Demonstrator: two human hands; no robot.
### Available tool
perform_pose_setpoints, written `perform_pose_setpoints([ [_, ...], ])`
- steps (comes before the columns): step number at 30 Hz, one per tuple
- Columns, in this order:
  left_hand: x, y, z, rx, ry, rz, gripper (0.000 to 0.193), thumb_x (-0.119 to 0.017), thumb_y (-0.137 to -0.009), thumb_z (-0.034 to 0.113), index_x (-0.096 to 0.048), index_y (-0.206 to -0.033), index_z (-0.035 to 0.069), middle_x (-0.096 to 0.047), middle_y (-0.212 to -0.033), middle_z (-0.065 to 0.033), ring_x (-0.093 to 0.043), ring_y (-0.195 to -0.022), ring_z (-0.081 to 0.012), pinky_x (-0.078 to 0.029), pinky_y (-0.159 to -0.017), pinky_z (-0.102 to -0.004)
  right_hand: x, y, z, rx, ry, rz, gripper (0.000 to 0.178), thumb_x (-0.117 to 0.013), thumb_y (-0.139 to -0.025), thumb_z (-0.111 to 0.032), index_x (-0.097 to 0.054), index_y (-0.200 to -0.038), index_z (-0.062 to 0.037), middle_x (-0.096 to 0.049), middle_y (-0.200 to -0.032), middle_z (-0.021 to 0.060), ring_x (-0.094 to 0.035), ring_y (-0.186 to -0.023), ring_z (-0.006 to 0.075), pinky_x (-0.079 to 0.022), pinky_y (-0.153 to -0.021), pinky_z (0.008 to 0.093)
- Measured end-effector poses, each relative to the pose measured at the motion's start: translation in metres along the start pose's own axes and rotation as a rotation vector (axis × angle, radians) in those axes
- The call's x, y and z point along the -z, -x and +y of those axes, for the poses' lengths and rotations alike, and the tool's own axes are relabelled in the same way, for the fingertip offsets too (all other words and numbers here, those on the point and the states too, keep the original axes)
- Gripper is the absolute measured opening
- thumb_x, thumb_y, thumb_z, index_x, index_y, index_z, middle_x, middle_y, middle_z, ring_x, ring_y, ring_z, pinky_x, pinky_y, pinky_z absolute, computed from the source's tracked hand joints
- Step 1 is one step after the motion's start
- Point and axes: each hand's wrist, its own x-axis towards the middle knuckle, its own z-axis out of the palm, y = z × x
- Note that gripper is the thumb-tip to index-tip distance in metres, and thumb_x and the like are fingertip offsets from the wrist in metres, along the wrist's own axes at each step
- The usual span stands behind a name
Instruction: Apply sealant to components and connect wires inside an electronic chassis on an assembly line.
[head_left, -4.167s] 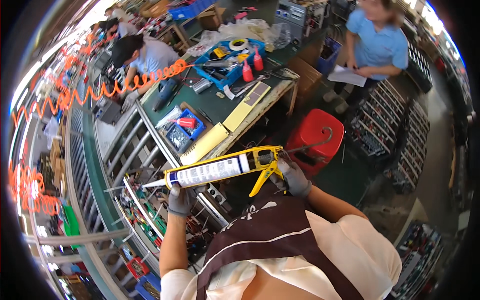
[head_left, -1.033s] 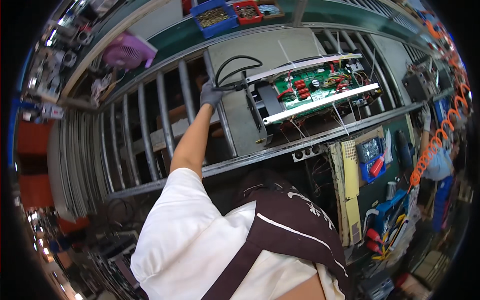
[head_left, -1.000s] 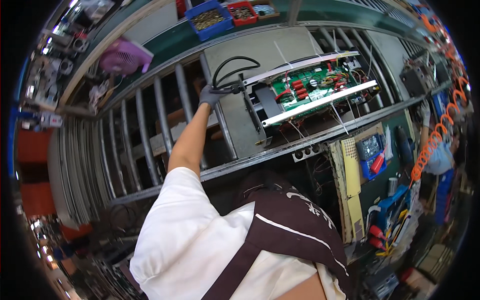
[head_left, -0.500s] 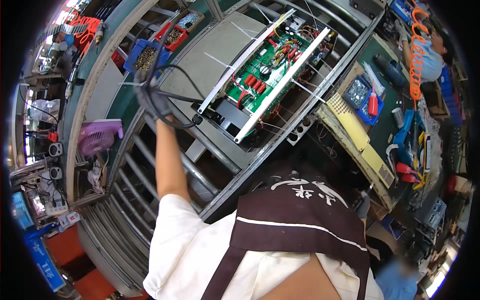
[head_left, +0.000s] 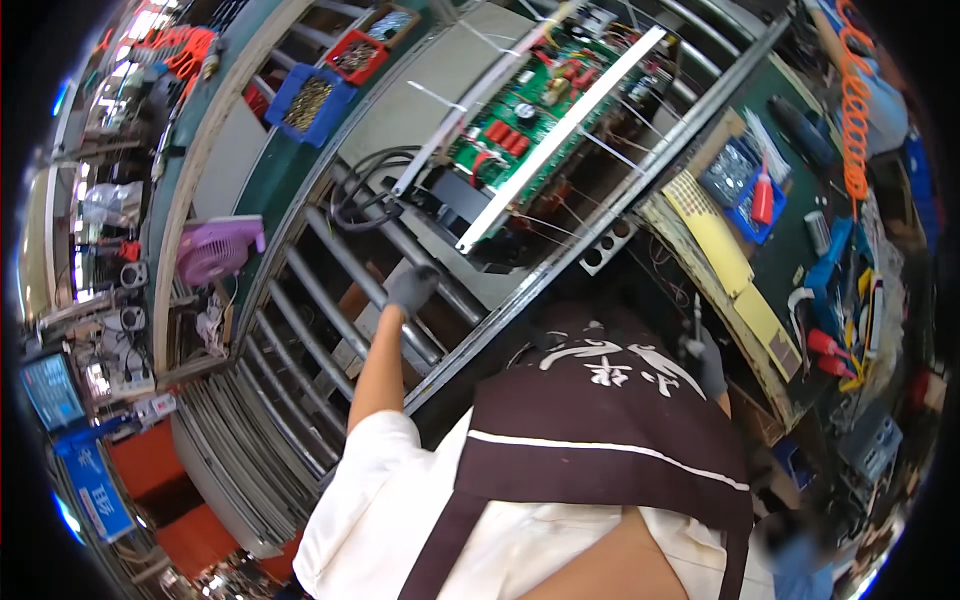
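My left hand (head_left: 411,291), in a grey glove, is over the metal rollers. Its fingers are loosely bent, with nothing visible in them. Just beyond it, a coiled black cable (head_left: 345,205) lies beside an open electronic unit with a green circuit board (head_left: 515,120). White rails (head_left: 560,140) run along the unit's sides, and thin white ties stick out from it. At the right of my apron, my gloved right hand (head_left: 710,368) is closed round a slim rod-like tool (head_left: 697,318) pointing upward. The apron partly hides this hand.
The unit rests on a grey board (head_left: 400,125) over the roller conveyor (head_left: 325,300). Blue (head_left: 308,103) and red (head_left: 357,57) bins of small metal parts stand beyond. A purple fan (head_left: 215,250) is at left. The right bench holds a yellow sheet (head_left: 715,235) and red-capped bottles; an orange coiled hose (head_left: 855,120) hangs above.
My left hand has let go of the black cable and come back toward me. The cable now lies coiled by the unit. My right hand has risen with the slim tool, and the view has shifted.
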Motion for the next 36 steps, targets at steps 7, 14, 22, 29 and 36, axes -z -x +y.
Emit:
perform_pose_setpoints([
  [7, -0.107, 0.049, 0.105, -0.196, 0.509, -0.409, 0.043, -0.058, -0.087, 0.034, -0.059, -0.112, -0.001, -0.063, -0.096, -0.0097, -0.058, -0.089, -0.0167, -0.046, -0.081, -0.0301, -0.039, -0.069, -0.037, 0.169, 0.579, -0.214, 0.056, -0.064, -0.068, -0.022, -0.049, -0.119, -0.0053, -0.055, -0.091, 0.0055, -0.054, -0.077, 0.018, -0.045, -0.069, 0.0314],
  [14, -0.134, 0.013, 0.199, 0.106, 1.948, -0.367, 0.04, -0.054, -0.09, 0.036, -0.053, -0.116, 0.007, -0.056, -0.078, -0.0043, -0.05, -0.061, -0.0144, -0.038, -0.055, -0.0271, -0.139, -0.111, -0.111, 0.848, 1.565, -0.058, 0.048, -0.072, -0.063, -0.021, -0.052, -0.105, -0.0091, -0.053, -0.097, 0.0115, -0.053, -0.096, 0.0279, -0.044, -0.081, 0.0382],
  [22, -0.124, -0.004, 0.193, 0.27, 2.053, -0.152, 0.016, -0.046, -0.094, 0.024, -0.052, -0.092, 0.01, -0.049, -0.064, -0.0002, -0.042, -0.049, -0.013, -0.032, -0.048, -0.0272, -0.185, -0.16, -0.123, 1.381, 1.901, -0.299, 0.03, -0.058, -0.074, -0.016, -0.054, -0.103, -0.011, -0.053, -0.093, 0.006, -0.052, -0.088, 0.0214, -0.04, -0.072, 0.0332],
  [29, -0.116, 0.003, 0.193, 0.331, 2.052, -0.117, 0.016, -0.046, -0.094, 0.022, -0.051, -0.093, 0.007, -0.048, -0.061, -0.0019, -0.041, -0.048, -0.0145, -0.031, -0.047, -0.0286, -0.206, -0.161, -0.126, 1.5, 1.968, -0.406, 0.017, -0.052, -0.079, -0.016, -0.059, -0.094, -0.013, -0.058, -0.093, 0.0058, -0.054, -0.09, 0.0213, -0.04, -0.07, 0.0328],
  [36, -0.118, 0.007, 0.187, 0.348, 2.099, -0.054, 0.015, -0.047, -0.093, 0.022, -0.051, -0.092, 0.008, -0.047, -0.06, -0.0014, -0.04, -0.046, -0.0146, -0.03, -0.047, -0.0293, -0.21, -0.168, -0.115, 1.571, 1.97, -0.408, 0.022, -0.051, -0.079, -0.015, -0.057, -0.099, -0.0114, -0.057, -0.086, 0.007, -0.054, -0.085, 0.0219, -0.039, -0.068, 0.0342],
])
